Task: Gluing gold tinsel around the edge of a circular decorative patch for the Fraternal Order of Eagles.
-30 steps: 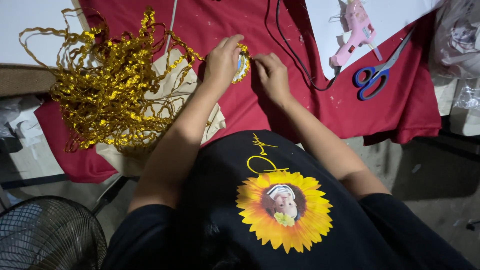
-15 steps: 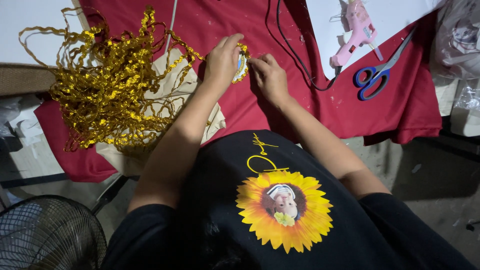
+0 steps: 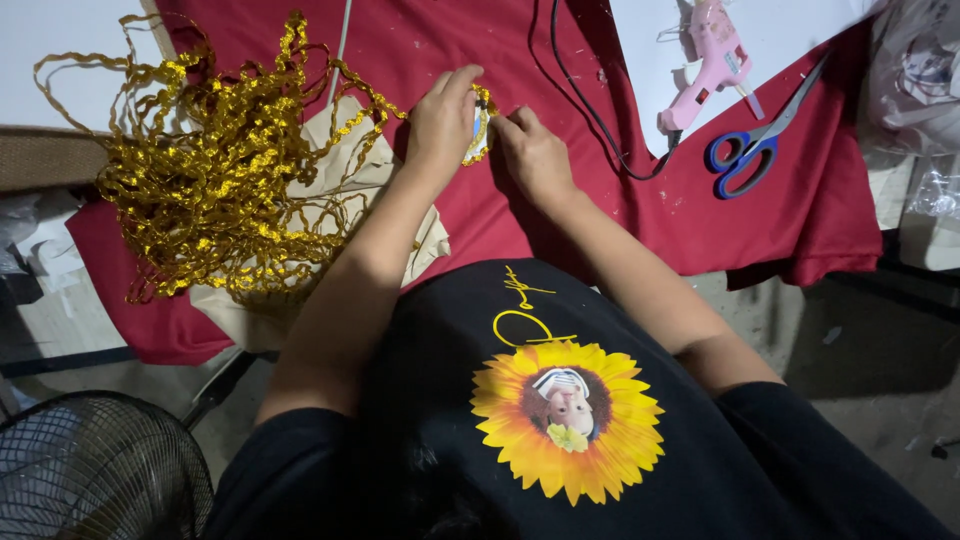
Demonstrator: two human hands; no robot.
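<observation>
Both your left hand [image 3: 440,125] and right hand [image 3: 535,155] pinch the small round piece [image 3: 478,135], likely light and delicate, so grip its gold-trimmed rim gently.

A table draped in a red cloth [image 3: 560,215] carries the work. On the cloth lie a tangled heap of gold trim [image 3: 215,175] over a beige fabric piece [image 3: 395,215], a black cord [image 3: 580,95], blue-handled scissors [image 3: 755,150], and a white sheet [image 3: 790,35] bearing a pink glue gun [image 3: 710,65].
</observation>
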